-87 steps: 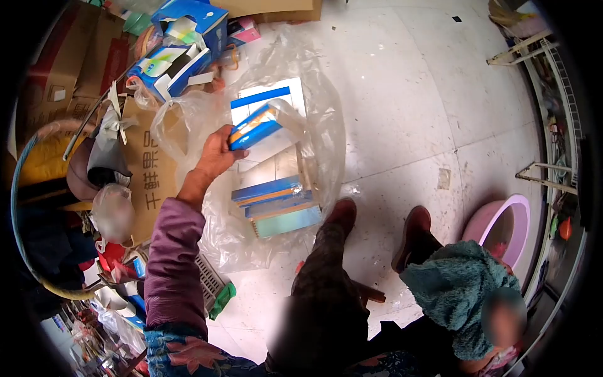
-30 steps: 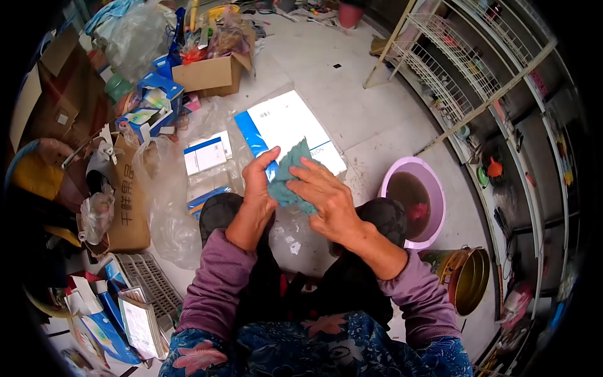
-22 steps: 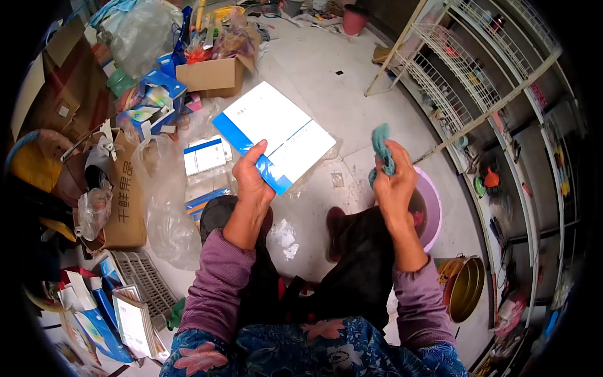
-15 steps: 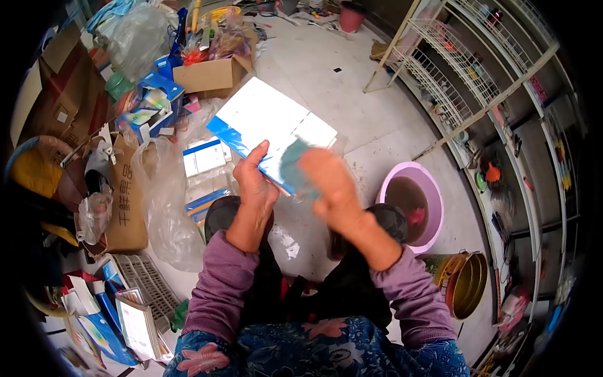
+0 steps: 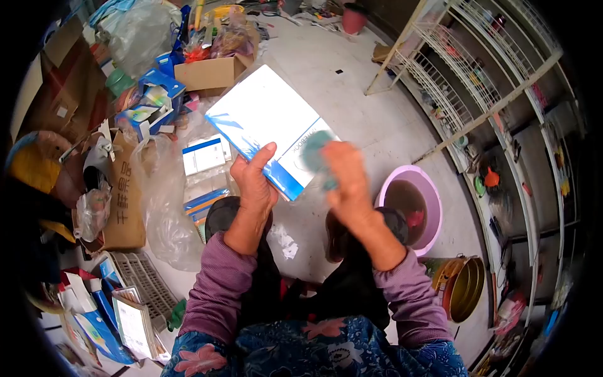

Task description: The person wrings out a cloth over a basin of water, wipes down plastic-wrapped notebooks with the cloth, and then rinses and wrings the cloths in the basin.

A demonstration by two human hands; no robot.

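Above floor (image 5: 359, 116): left fingers (image 5: 262, 155) clamped on notebook (image 5: 267, 103), right fingers (image 5: 339, 154) clutching cloth (image 5: 313, 151).

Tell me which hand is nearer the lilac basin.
Right: the right hand is just left of the lilac basin; the left hand is farther left, holding the blue-and-white notebook.

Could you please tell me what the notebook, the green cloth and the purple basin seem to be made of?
Notebook: probably paper in glossy clear film, judging by glare and a transparent edge. Cloth: apparently matt fabric, showing no shine, though blur hides its weave. Basin: likely smooth plastic, given its even colour and rounded rim.
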